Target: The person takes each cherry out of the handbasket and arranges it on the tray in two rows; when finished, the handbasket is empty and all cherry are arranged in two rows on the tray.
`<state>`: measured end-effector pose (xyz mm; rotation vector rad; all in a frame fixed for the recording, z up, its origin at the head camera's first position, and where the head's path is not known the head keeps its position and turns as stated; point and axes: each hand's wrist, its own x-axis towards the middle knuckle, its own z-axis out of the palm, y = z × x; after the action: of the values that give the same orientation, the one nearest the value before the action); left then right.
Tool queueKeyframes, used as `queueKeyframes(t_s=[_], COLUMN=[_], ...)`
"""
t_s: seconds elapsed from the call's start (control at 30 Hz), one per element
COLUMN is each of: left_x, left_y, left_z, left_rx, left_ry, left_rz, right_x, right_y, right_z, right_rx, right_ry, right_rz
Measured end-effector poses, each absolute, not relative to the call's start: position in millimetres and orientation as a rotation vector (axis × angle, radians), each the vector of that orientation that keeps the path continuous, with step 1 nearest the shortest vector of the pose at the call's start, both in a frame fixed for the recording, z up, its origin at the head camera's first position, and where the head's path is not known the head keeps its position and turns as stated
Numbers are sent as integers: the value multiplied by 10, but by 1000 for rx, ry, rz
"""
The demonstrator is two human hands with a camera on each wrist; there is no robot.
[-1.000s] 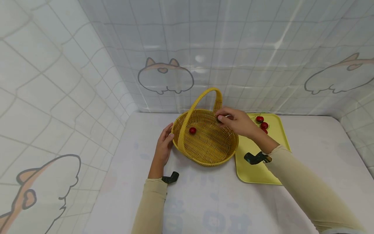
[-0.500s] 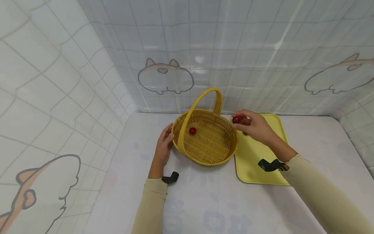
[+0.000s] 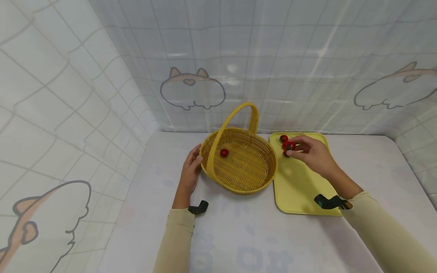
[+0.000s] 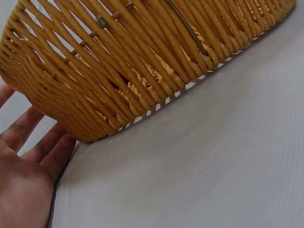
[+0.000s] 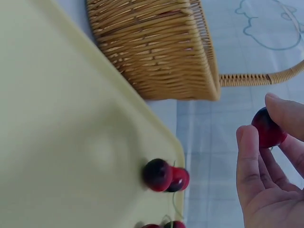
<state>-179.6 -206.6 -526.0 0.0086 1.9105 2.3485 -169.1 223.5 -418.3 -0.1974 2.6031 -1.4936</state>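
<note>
A yellow wicker basket (image 3: 244, 167) with an arched handle stands on the table, one red cherry (image 3: 224, 152) inside it. At its left side, my left hand (image 3: 190, 168) touches the outer wall, its fingers fairly straight against the wicker in the left wrist view. My right hand (image 3: 315, 155) is over the yellow tray (image 3: 300, 189), to the right of the basket. Between thumb and fingertips it pinches a dark red cherry (image 5: 269, 127). Several other cherries (image 5: 157, 175) with thin stems lie near the tray's far end, partly hidden by this hand in the head view.
The tray's left edge lies close beside the basket. A pale printed cloth covers the table (image 3: 153, 227). Behind it rises a white gridded curtain (image 3: 290, 76) with cartoon animals, and another gridded surface (image 3: 68, 113) stands on the left.
My right hand, over the basket's right rim a second ago, has moved right above the tray with a cherry still in its fingers. Cherries it covered now show. My left hand stays put.
</note>
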Motion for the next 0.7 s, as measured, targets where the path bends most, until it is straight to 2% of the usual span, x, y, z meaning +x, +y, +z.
queueKeyframes(t_s=[0.7], left_x=[-1780], left_y=[-2049], left_z=[-5242], left_rx=[14], left_ry=[1918], left_rz=[2362], right_x=[-1505], right_y=[2430], right_z=[-4527], right_rx=[19], right_ry=[2763], right_rz=[-1231])
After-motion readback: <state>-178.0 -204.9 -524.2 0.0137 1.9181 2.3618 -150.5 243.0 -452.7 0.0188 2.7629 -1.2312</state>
